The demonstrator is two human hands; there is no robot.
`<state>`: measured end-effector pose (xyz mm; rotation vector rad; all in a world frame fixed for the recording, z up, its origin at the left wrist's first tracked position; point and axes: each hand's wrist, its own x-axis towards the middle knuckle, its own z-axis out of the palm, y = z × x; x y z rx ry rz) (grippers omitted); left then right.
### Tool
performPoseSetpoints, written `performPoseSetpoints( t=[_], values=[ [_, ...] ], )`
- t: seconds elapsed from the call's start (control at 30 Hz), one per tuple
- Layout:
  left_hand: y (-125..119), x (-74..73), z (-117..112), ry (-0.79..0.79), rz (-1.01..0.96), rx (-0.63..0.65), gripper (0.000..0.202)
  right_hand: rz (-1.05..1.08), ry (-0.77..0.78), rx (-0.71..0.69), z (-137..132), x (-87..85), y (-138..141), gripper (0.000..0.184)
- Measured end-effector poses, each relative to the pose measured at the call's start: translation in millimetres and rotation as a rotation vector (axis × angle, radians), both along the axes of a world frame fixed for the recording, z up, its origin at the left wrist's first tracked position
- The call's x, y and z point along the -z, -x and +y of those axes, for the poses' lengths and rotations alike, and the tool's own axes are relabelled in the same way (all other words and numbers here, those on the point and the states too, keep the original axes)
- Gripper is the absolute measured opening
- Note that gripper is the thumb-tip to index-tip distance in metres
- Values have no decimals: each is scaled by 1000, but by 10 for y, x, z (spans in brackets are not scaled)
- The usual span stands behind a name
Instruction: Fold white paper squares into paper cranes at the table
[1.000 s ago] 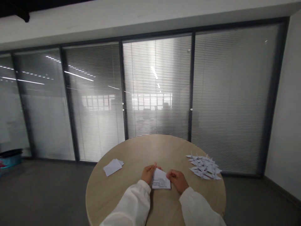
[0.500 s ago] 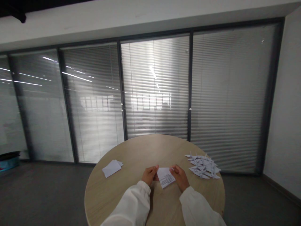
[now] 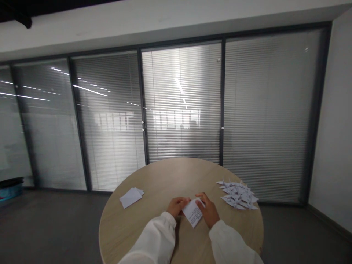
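A small folded sheet of paper (image 3: 193,214) with printed text on its face is held between my hands over the near half of the round table. My left hand (image 3: 177,206) grips its left edge, fingers closed on it. On the right side, my right hand (image 3: 208,210) has its thumb on the paper's face and the fingers around its upper right edge. The paper is tilted, one corner pointing toward me. Part of its edges is hidden under my fingers.
On the left of the wooden table (image 3: 181,176) lies a small stack of white paper (image 3: 131,198). A pile of folded paper cranes (image 3: 238,195) lies at the right. Glass partitions with blinds (image 3: 181,106) stand behind. A blue tub (image 3: 11,188) is on the floor at far left.
The paper has turned so a corner points more toward me. My right hand has shifted slightly left, and my left hand's fingers have moved a little to the right along the edge.
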<state>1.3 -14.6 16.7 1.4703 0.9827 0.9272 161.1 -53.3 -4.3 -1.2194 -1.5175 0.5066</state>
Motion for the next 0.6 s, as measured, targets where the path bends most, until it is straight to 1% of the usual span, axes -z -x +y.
performPoseSetpoints(
  t=[0.2, 0.27, 0.33, 0.37, 0.43, 0.53, 0.6],
  values=[
    [22, 55, 5, -59, 133, 97, 45, -44, -40, -91, -32, -7, 52, 20],
    [27, 56, -6, -49, 152, 135, 42, -43, -58, -104, -48, -24, 58, 23],
    [27, 58, -11, -43, 145, 149, 40, -38, -82, -101, -60, -43, 58, 29],
    [26, 60, -9, -44, 126, 138, 40, -32, -104, -99, -63, -51, 56, 33],
    [27, 67, 10, -51, 68, 77, 39, -23, -168, -103, -61, -62, 46, 36],
    [46, 77, 67, -65, -35, -60, 39, -50, -245, -116, -51, -58, 28, 34],
    [69, 83, 107, -65, -115, -125, 38, -85, -252, -132, -46, -45, 19, 33]
  ],
)
